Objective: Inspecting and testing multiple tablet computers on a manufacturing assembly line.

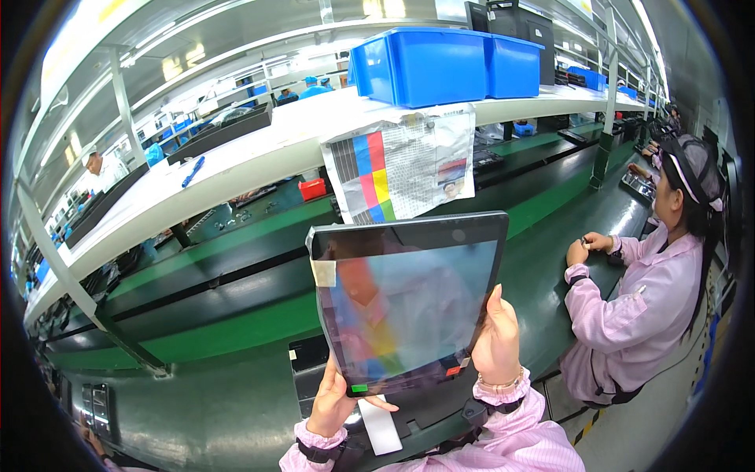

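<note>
I hold a black tablet (409,299) upright in front of me, its lit screen showing a blurry coloured picture. My left hand (334,405) grips its lower left corner, thumb lying across the bottom edge. My right hand (497,338) grips its right edge from behind, thumb up along the side. A beige piece of tape (323,273) sticks on the tablet's upper left. Beyond it a paper colour chart (399,164) with coloured squares and fine print hangs from the white shelf (236,165).
A green conveyor bench (236,315) runs left to right. Blue bins (440,63) stand on the shelf. A seated person in a pink coat (637,307) works at my right. A black fixture (409,417) sits under the tablet; small devices (94,405) lie at lower left.
</note>
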Demonstrator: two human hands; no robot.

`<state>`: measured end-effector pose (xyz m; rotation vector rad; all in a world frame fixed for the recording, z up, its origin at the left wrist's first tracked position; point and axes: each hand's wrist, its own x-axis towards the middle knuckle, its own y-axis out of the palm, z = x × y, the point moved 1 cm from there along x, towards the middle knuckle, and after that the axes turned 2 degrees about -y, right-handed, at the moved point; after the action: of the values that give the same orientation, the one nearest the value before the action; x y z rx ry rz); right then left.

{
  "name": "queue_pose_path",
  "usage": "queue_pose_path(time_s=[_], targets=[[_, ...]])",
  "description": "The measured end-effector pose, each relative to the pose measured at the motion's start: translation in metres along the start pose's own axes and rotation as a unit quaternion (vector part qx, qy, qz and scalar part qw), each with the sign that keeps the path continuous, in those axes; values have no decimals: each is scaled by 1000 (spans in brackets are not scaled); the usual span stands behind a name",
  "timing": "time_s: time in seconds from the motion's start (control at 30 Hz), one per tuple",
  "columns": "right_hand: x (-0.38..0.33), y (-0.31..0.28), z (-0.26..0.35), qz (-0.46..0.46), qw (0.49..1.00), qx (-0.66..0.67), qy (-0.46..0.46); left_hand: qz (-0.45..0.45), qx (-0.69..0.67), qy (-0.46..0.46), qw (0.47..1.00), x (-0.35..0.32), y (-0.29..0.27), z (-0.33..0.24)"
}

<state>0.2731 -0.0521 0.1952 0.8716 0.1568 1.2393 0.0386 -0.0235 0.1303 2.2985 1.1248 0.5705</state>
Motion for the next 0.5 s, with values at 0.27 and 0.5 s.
queue_pose_path(time_s=[0.27,0.5], targets=[[47,1,-9,3,1000,11,-5,29,67,34,997,34,12,-14],[129,-11,-38,80,996,17,-44,78,123,46,988,99,-1,-39]])
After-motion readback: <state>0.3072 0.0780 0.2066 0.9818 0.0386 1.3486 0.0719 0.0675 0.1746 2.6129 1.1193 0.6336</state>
